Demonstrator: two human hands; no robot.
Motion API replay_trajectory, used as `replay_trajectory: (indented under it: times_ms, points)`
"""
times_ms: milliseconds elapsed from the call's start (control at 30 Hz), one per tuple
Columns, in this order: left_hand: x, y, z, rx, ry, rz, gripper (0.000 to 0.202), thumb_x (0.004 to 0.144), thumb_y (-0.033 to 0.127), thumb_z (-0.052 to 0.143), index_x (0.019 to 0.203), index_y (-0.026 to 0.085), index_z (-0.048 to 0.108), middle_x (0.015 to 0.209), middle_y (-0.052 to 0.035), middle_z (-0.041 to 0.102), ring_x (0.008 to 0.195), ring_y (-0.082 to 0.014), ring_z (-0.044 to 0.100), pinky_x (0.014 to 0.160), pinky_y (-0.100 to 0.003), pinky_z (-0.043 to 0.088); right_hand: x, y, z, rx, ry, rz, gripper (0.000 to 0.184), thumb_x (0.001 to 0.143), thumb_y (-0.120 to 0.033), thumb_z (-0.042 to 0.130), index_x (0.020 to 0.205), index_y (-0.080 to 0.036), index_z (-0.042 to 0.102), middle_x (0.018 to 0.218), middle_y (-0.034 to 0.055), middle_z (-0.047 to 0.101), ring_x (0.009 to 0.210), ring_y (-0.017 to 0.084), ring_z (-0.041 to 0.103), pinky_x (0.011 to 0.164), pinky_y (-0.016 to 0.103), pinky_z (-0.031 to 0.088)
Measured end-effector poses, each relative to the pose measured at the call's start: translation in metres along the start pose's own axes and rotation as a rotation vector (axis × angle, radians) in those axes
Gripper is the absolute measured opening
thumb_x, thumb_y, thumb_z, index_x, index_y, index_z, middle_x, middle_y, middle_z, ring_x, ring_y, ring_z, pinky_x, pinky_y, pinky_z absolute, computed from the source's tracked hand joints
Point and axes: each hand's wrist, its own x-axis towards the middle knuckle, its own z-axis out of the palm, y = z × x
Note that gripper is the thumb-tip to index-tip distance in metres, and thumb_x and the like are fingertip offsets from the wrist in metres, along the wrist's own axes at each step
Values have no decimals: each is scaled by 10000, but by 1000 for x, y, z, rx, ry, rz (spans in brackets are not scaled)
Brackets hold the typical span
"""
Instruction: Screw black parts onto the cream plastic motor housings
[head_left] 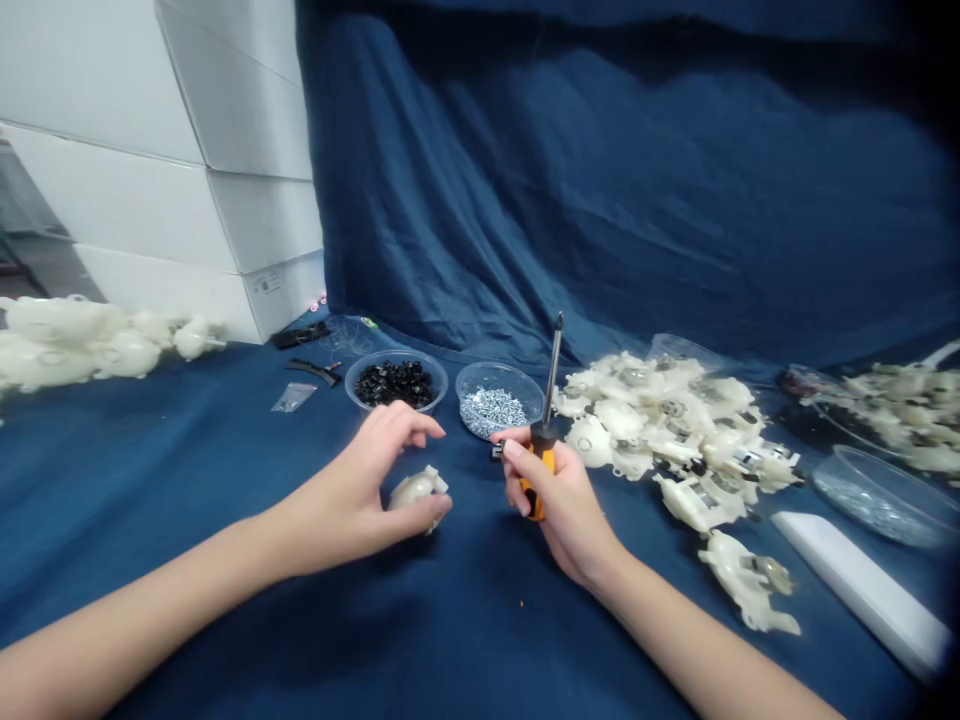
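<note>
Orange-and-black metal-shafted screwdriver point(543, 435): my right hand point(568, 502) grips it, small black piece point(496, 452) alongside. Rounded cream plastic part point(414, 487): between my left hand's point(364, 488) parted digits.

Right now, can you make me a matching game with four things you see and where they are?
Things:
1. Screwdriver
2. Black pieces
3. White boxes
4. Small pale part

Places:
A. Stacked up at the back, on the left side of the picture
B. Partly hidden by the left hand
C. Held in the right hand, with its tip pointing up
D. Heaped inside a clear bowl

Right pairs: 1-C, 2-D, 3-A, 4-B
</note>
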Motion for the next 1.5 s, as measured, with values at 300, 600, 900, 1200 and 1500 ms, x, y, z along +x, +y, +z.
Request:
replay_trajectory:
  times_ms: [300,600,900,1200,1500]
  points:
    - [11,-14,-16,-263,-439,-270,557,853,512,715,1345,277,604,1209,-60,673,1089,-260,625,923,-327,491,7,-8,-9,-90,-21,25,302,888,-453,707,1017,-191,629,1014,58,747,437,34,453,482,220,339]
    - [7,-4,-5,-1133,-452,-497,622,969,668,411,1359,214,579,1220,-177,693,934,-219,689,827,-325,533,7,-10,-12,-119,-70,57,297,910,-418,669,1100,-190,675,984,60,753,463,45,442,486,223,330]
    - [7,-5,0,-1240,-468,-593,540,992,591,416,1214,164,663,1108,-155,718,786,-179,638,669,-262,479,9,-7,-11,-152,-109,111,367,887,-433,701,1156,-185,673,916,60,749,482,50,450,487,205,316]
    - [8,-11,0,-1072,-544,-656,568,967,613,459,1145,139,715,1064,-150,751,617,-143,656,499,-210,447,7,-2,-9,-171,-186,122,321,883,-443,715,1072,-185,691,951,50,726,498,43,441,512,213,358]
    - [5,-7,10,-1048,-356,-700,520,935,619,514,979,132,691,894,-139,773,886,-305,753,747,-347,556,0,0,-1,-221,-289,144,308,869,-438,738,1004,-166,683,827,21,674,518,55,457,506,210,383]
